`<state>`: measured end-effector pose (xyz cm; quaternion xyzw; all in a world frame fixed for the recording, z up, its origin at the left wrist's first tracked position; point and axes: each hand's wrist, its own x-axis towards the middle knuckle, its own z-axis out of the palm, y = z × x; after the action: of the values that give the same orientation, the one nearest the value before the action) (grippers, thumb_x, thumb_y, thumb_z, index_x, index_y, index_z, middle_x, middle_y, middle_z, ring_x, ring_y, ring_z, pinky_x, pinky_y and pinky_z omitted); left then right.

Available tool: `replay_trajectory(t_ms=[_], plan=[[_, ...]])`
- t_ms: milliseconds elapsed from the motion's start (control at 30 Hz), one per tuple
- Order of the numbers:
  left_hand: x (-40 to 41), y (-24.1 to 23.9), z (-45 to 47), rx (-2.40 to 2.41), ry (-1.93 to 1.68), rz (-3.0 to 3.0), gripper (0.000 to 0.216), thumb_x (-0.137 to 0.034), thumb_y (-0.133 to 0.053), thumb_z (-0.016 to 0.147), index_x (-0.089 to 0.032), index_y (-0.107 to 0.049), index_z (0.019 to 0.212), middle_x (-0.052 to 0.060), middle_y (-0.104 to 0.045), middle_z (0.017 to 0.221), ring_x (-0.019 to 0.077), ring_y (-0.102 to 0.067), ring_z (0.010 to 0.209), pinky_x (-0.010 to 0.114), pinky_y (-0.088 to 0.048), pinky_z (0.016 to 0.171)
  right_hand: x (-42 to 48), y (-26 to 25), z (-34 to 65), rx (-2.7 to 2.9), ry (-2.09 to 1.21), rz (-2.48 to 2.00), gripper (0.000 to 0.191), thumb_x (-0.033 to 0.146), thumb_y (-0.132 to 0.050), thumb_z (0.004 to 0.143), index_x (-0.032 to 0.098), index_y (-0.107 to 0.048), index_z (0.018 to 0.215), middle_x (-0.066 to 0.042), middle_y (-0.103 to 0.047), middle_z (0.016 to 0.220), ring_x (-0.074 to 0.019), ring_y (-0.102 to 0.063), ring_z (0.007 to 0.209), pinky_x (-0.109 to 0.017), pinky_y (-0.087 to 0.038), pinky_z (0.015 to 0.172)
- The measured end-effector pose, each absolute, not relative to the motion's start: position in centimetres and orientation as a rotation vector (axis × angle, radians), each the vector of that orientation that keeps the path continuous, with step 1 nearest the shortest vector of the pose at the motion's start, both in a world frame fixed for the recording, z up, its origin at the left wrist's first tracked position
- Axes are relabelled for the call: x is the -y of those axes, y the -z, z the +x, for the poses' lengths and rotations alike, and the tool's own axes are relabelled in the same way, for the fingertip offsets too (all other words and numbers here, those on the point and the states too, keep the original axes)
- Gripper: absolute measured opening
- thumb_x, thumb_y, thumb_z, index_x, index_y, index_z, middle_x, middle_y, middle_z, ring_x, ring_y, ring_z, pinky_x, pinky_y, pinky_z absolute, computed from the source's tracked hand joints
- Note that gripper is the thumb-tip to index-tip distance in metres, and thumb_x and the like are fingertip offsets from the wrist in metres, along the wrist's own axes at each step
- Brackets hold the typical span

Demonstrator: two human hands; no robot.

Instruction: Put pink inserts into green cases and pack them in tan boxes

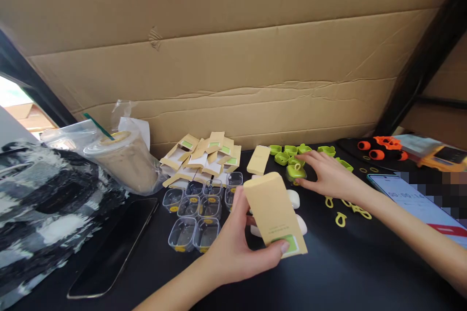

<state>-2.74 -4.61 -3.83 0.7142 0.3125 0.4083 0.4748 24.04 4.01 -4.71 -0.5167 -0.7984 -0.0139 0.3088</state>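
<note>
My left hand [244,248] is closed around a small kraft cardboard box [272,209] with a green-and-white patch near its lower end, the thumb pressed on that patch. Further right, my right hand [323,175] has thumb and fingers closed about a small green case [296,173] with a pale loop on top. Behind that case sit several green covers [281,158], partly hidden by the right hand. White rounded cases [294,199] lie behind the held box, which covers most of them. Yellow-green loop straps [340,219] are scattered below my right forearm.
Clear plastic cups [182,234] stand left of my left hand, before a pile of kraft boxes [215,153]. Another box [259,160] lies apart. A bagged drink cup [122,158], dark phone [115,248], lit phone [416,204] and orange toy parts [388,143] flank these.
</note>
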Motion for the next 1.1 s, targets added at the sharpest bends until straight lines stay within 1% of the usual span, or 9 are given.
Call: replay_trajectory(t_ms=[133,233,300,400,467,600,800,967,1100], plan=[[4.1,4.0,-3.0,-0.714,-1.180,2.086,0.059,-0.017,-0.070,0.078,-0.032,-0.034,0.122,0.008,-0.049,0.126,0.0254,-0.051,0.121,0.039,-0.046,0.096,-4.6,6.1,24.7,2.119,-0.065,-1.470,0.032,0.036,-0.072,0.064,0.020,-0.064,0.090,-0.011,-0.070,0.086,-0.0362,-0.066,0.084,-0.051,-0.052,0.074],[3.9,4.4,-3.1,-0.711,-1.213,2.206,0.061,-0.014,-0.067,0.082,-0.034,-0.027,0.123,0.009,-0.046,0.130,0.0252,-0.047,0.127,0.043,-0.043,0.101,-4.1,5.3,24.9,2.037,-0.139,-1.483,0.032,0.037,-0.074,0.064,0.022,-0.059,0.088,-0.007,-0.069,0.078,-0.0314,-0.068,0.074,-0.044,-0.055,0.066],[4.0,4.6,-3.1,-0.757,-1.181,2.217,0.060,-0.016,-0.064,0.084,-0.034,-0.024,0.125,0.009,-0.045,0.131,0.0241,-0.051,0.123,0.042,-0.044,0.100,-3.5,3.9,24.5,1.983,-0.207,-1.405,0.036,0.041,-0.071,0.070,0.022,-0.054,0.095,-0.008,-0.069,0.086,-0.0291,-0.069,0.076,-0.043,-0.057,0.067],[3.9,4.7,-3.0,-0.748,-1.126,2.228,0.058,-0.017,-0.060,0.087,-0.036,-0.021,0.127,0.009,-0.045,0.132,0.0228,-0.051,0.123,0.042,-0.045,0.100,-1.7,1.6,22.8,1.935,-0.329,-1.188,0.047,0.050,-0.064,0.079,0.023,-0.042,0.110,-0.011,-0.063,0.111,-0.0255,-0.069,0.089,-0.039,-0.059,0.075],[3.8,4.7,-3.0,-0.730,-1.107,2.241,0.057,-0.017,-0.057,0.089,-0.038,-0.021,0.127,0.008,-0.044,0.133,0.0230,-0.048,0.126,0.042,-0.043,0.101,-0.2,0.5,21.2,1.936,-0.408,-1.046,0.047,0.055,-0.060,0.082,0.026,-0.037,0.112,-0.008,-0.062,0.113,-0.0220,-0.071,0.086,-0.035,-0.061,0.072],[3.5,4.8,-3.0,-0.816,-1.026,2.153,0.050,-0.021,-0.057,0.089,-0.035,-0.026,0.126,0.009,-0.046,0.130,0.0265,-0.049,0.124,0.044,-0.045,0.098,2.2,0.2,18.6,1.921,-0.591,-0.757,0.047,0.044,-0.066,0.083,0.030,-0.038,0.119,-0.007,-0.063,0.116,-0.0208,-0.070,0.088,-0.031,-0.062,0.065],[3.4,4.5,-2.4,-0.857,-0.974,1.702,0.057,-0.026,-0.067,0.082,-0.032,-0.026,0.121,0.009,-0.048,0.127,0.0265,-0.054,0.117,0.038,-0.051,0.085,2.1,1.3,18.7,1.964,-0.540,-0.901,0.045,0.033,-0.075,0.077,0.029,-0.055,0.116,-0.004,-0.062,0.115,-0.0237,-0.061,0.107,-0.039,-0.051,0.093],[3.2,4.5,-2.0,-0.839,-0.931,1.440,0.061,-0.029,-0.070,0.078,-0.030,-0.026,0.121,0.007,-0.055,0.115,0.0239,-0.058,0.107,0.036,-0.051,0.080,0.8,1.2,19.0,1.947,-0.883,-0.938,0.025,0.031,-0.066,0.082,0.024,-0.062,0.106,-0.004,-0.066,0.108,-0.0220,-0.064,0.094,-0.036,-0.052,0.085],[3.0,5.0,-2.0,-0.817,-0.958,1.413,0.058,-0.029,-0.070,0.078,-0.030,-0.031,0.120,0.007,-0.053,0.119,0.0233,-0.057,0.107,0.035,-0.052,0.079,0.7,1.5,18.8,1.931,-0.958,-0.963,0.027,0.034,-0.067,0.081,0.023,-0.063,0.105,-0.006,-0.066,0.109,-0.0247,-0.063,0.099,-0.037,-0.052,0.086]])
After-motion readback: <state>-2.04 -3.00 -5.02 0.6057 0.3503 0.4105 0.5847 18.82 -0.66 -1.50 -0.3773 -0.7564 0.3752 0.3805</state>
